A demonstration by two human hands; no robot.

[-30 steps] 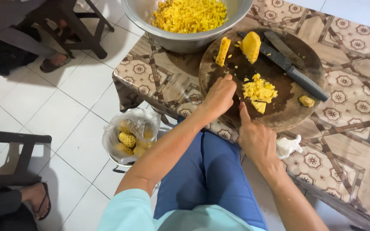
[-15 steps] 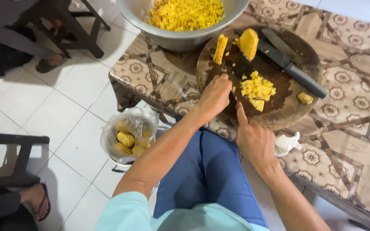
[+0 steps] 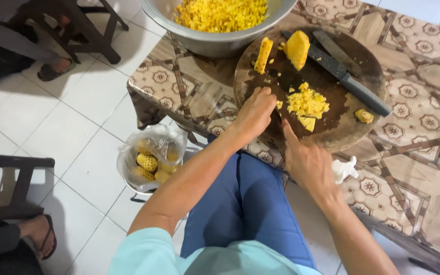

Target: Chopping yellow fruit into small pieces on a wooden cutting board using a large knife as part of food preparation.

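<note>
My left hand rests on the near left rim of a round dark wooden cutting board, fingers curled over the edge. My right hand grips the board's near edge from below, thumb up on the rim. On the board lies a pile of diced yellow fruit, a long yellow strip, a larger yellow chunk, a small piece at the right and a dark-handled knife.
A big metal bowl full of diced yellow fruit stands beyond the board on the patterned table. A plastic-lined bucket of peels sits on the tiled floor. Other people's sandalled feet and dark chairs are at the left.
Both hands stay on the board's near edge. The board and table sit slightly lower and more to the right in view as the camera shifted.
</note>
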